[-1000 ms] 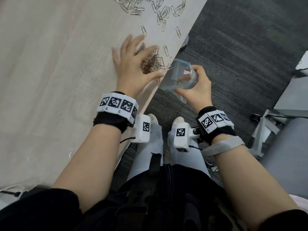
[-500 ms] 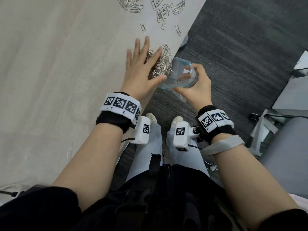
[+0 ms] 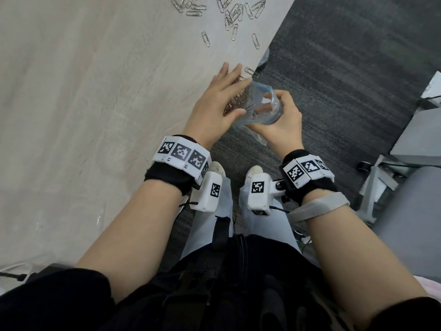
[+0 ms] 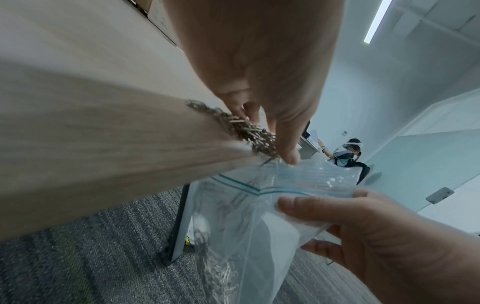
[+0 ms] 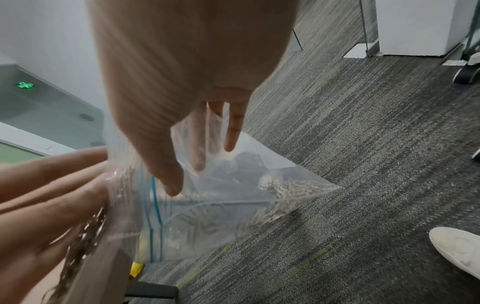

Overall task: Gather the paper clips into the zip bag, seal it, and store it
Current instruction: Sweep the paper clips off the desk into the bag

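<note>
One zip bag and two hands are in play. The paper clips come in three groups: a heap under the left hand at the table edge, a scatter too tangled to count at the head view's twelve o'clock, and a pile already in the bag's bottom corner. One single clip lies just past the left fingertips, at their one o'clock. Another single clip lies on the carpet.

The left hand lies flat, fingers straight and together, pressing on the heap right at the table edge; the bag's mouth is at its three o'clock, touching its thumb. The right hand pinches the bag's rim between thumb and fingers, holding the mouth open just below the edge, with the bag hanging toward the carpet.
</note>
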`<move>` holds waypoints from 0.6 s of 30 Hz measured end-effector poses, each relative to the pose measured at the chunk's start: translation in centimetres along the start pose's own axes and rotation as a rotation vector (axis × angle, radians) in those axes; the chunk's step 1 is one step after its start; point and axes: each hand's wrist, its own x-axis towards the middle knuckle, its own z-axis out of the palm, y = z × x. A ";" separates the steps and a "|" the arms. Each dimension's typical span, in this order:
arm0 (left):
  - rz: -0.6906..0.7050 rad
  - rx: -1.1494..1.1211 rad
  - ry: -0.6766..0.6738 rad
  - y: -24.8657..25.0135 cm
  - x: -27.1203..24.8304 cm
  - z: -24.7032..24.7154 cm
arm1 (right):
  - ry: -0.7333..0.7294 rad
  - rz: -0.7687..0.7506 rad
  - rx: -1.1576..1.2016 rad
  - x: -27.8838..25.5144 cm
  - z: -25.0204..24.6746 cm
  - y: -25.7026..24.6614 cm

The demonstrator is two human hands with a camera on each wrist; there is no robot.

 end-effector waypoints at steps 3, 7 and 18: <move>-0.018 0.004 0.108 -0.4 -0.1 -0.8 | -0.002 -0.005 -0.003 0.0 0.1 0.1; -0.014 0.058 0.085 -0.4 0.6 -1.4 | 0.002 -0.008 -0.009 0.1 0.2 0.2; 0.049 0.243 -0.052 -0.4 1.8 -1.0 | 0.023 -0.002 -0.006 0.0 0.2 0.1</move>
